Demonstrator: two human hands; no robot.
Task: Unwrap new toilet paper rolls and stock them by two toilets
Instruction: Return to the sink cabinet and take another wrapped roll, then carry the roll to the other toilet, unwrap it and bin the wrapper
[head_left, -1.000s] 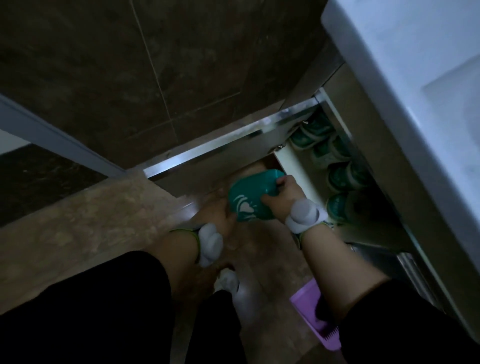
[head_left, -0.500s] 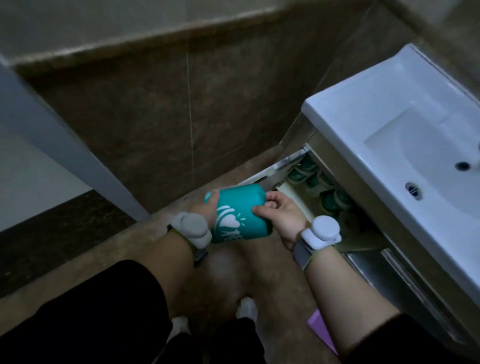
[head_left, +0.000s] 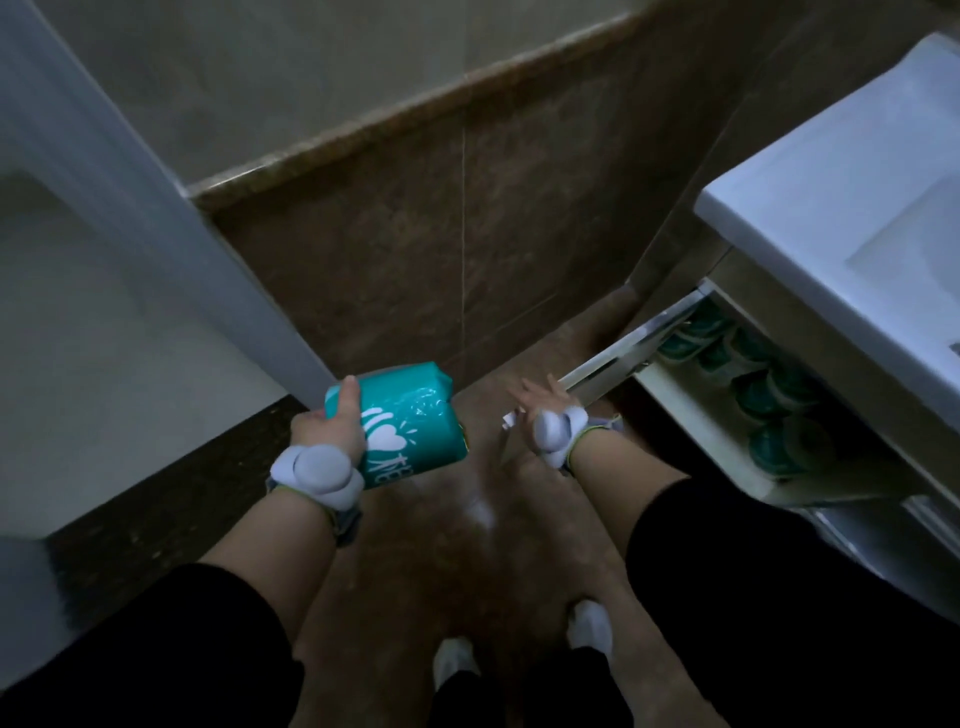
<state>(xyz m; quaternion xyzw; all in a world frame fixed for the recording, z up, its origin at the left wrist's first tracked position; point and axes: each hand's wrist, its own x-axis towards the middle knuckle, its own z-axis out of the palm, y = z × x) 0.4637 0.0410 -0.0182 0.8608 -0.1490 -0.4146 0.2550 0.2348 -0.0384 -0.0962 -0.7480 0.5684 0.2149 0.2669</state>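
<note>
A teal-wrapped toilet paper roll with a white heart print sits in my left hand, which grips its left side with the thumb up. My right hand is off the roll, fingers spread, blurred, beside the metal edge of the open cabinet door. Several more teal-wrapped rolls lie in a row inside the open cabinet under the basin.
A white basin juts out at the right above the cabinet. A brown tiled wall faces me, and a grey door frame slants at the left. My feet in white shoes stand on the brown floor.
My right hand has let go of the wrapped roll and moved right toward the cabinet door. The left hand now holds the roll alone, and my view has risen.
</note>
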